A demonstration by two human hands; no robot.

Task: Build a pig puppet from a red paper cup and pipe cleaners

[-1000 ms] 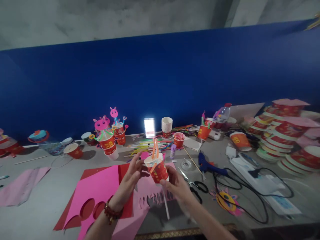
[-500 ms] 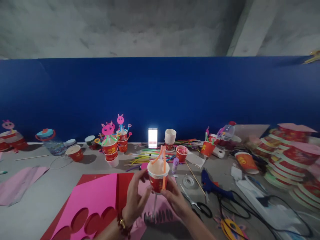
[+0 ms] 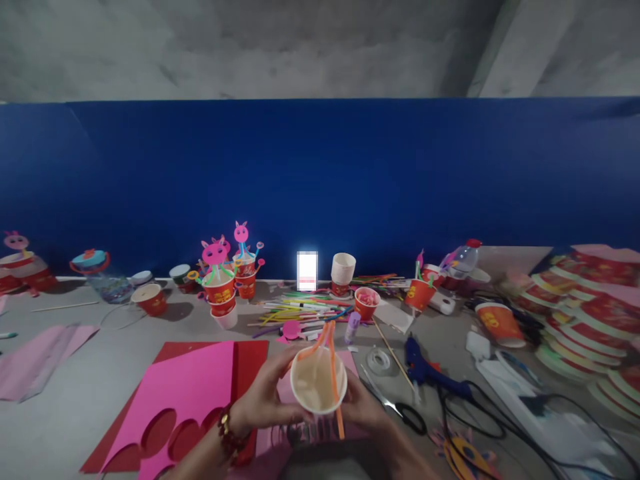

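Cupping the paper cup (image 3: 316, 387) between my left hand (image 3: 264, 397) and right hand (image 3: 364, 401), left of the glue gun (image 3: 425, 371), mouth tipped toward me, likely keeping its inside and orange strips (image 3: 336, 383) visible.

Grey tabletop (image 3: 55, 427), bearing: blue-lidded clear jar (image 3: 104, 287), back left; red paper sheet (image 3: 251, 367); black-handled scissors (image 3: 413, 420); roll of clear tape (image 3: 371, 366); purple glue stick (image 3: 353, 328); blue hot-glue gun (image 3: 423, 371); white power strip (image 3: 520, 408); orange-red paper cup (image 3: 500, 325)

The left forearm (image 3: 203, 460) and right forearm (image 3: 397, 443) slant inward from below. The left hand (image 3: 266, 397) curls, thumb (image 3: 291, 414) extended inward; the right hand (image 3: 362, 403) curves opposite it, gripping, its fingers mostly hidden.
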